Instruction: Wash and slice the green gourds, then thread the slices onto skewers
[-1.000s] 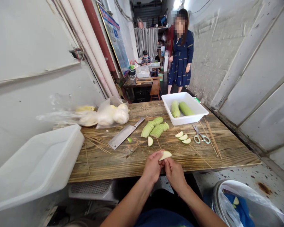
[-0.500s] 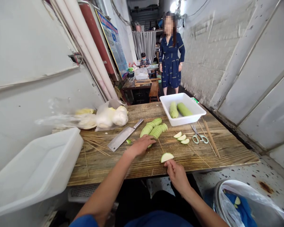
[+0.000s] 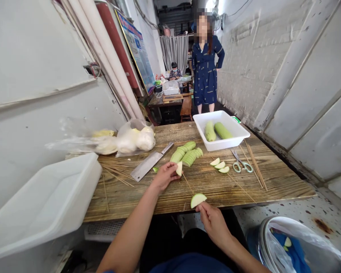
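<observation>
Between the fingertips of my left hand (image 3: 165, 176) is a pale half-round zucchini slice (image 3: 179, 168), held over the wooden table. Lower and to the right, my right hand (image 3: 213, 218) is closed on a thin bamboo skewer (image 3: 188, 183) that carries another green-edged zucchini slice (image 3: 198, 200) right by the fingers. The skewer's free end points up toward the left hand; its gripped end is hidden. Just beyond the left hand lie two rows of cut zucchini (image 3: 191, 157). Loose slices (image 3: 219, 164) rest to the right.
A cleaver (image 3: 147, 165) lies left of the zucchini, near scattered skewers (image 3: 116, 170) and bagged vegetables (image 3: 136, 140). Scissors (image 3: 241, 163) and more skewers (image 3: 255, 163) are at right. A white tray (image 3: 235, 143) holds two whole zucchini. A lined bin (image 3: 268, 242) stands lower right. Someone stands beyond the table.
My left hand has picked up a slice from the cut zucchini and drawn it back slightly. My right hand has moved a little lower, toward me, with the skewer and its slice.
</observation>
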Demonstrator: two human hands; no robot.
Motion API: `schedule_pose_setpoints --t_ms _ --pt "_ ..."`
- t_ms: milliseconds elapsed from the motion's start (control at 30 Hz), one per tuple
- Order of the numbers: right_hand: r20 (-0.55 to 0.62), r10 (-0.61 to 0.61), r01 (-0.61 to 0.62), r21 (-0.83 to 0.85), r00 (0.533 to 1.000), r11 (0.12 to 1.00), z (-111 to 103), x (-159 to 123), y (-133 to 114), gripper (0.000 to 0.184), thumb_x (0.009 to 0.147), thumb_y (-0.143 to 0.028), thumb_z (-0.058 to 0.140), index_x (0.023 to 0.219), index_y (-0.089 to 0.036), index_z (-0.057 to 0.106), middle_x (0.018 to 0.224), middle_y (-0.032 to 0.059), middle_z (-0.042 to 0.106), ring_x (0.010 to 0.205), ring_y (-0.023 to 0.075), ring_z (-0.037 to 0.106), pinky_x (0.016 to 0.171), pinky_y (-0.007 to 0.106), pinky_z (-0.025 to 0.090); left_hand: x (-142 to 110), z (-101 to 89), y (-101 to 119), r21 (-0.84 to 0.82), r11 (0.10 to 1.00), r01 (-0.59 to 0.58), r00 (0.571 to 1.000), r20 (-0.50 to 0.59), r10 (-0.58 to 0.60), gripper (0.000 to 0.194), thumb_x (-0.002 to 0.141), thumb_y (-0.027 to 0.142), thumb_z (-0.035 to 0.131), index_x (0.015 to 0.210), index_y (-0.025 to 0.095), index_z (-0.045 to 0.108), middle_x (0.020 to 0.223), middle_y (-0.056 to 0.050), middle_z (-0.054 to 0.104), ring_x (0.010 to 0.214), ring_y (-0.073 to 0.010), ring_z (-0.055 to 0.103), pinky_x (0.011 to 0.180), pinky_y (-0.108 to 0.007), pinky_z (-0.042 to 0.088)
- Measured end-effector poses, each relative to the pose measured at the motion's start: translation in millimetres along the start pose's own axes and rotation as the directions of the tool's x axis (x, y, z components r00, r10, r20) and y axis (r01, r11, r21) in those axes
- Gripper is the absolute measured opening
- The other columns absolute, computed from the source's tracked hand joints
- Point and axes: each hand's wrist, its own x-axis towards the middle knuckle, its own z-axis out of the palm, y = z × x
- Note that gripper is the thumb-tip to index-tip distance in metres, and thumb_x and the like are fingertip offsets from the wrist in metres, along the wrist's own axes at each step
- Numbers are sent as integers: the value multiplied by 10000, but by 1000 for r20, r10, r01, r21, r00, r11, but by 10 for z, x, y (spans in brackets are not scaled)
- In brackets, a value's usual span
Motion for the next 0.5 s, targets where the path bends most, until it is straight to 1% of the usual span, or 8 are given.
schedule_pose_setpoints --t_ms 33,67,133,167,233,300,367,500 --pt "4 -1 1 -3 1000 1000 -2 -1 -6 311 928 -268 316 769 -169 564 601 5 569 517 118 517 503 203 345 -33 38 -19 -145 989 36 999 -21 -40 245 739 324 667 883 174 536 794 -35 639 708 -160 638 582 -251 482" --pt "7 -4 4 -9 1000 1000 -4 -1 -13 311 928 -264 315 776 -168 569 606 7 573 522 120 521 507 204 348 -58 74 -29 -249 966 69 996 -35 -81 223 749 295 661 877 171 527 775 -34 635 680 -154 640 537 -228 474" --pt "6 -12 13 -31 1000 999 -7 -4 -25 313 927 -258 313 789 -166 579 619 14 584 531 124 532 520 209 357 -84 134 -31 -358 927 112 986 -73 -147 156 770 233 638 855 148 538 721 -37 625 562 -108 602 429 -163 408" --pt "4 -17 17 -43 1000 999 -7 -7 -31 314 927 -255 313 794 -165 584 626 17 590 535 127 539 527 212 362 -88 156 -24 -387 914 120 981 -92 -168 121 786 208 618 853 131 553 716 -47 628 516 -84 572 394 -144 374" --pt "3 -23 23 -61 1000 998 -6 -14 -39 315 926 -251 314 798 -166 588 642 25 606 549 133 556 546 219 374 -89 189 -4 -425 895 136 973 -113 -201 101 816 177 576 877 96 585 766 -82 649 481 -54 531 369 -131 349" --pt "8 -19 20 -63 1000 998 -3 -21 -44 315 927 -251 314 797 -169 589 668 34 627 572 140 577 566 223 387 -89 215 21 -459 872 170 960 -121 -251 131 833 175 554 909 80 601 829 -105 662 476 -46 517 364 -133 349" --pt "18 -9 10 -60 1000 998 -3 -26 -45 318 928 -256 311 798 -173 589 694 42 645 593 147 595 583 227 400 -96 240 46 -507 838 201 947 -119 -299 141 843 184 545 912 75 603 841 -108 663 464 -38 498 355 -131 338" --pt "22 12 -11 -62 1000 998 -13 -36 -39 323 928 -266 310 806 -176 596 707 49 661 607 157 615 596 234 419 -116 288 97 -581 788 205 942 -103 -321 123 860 151 509 898 64 588 828 -115 652 425 -11 424 333 -113 289"
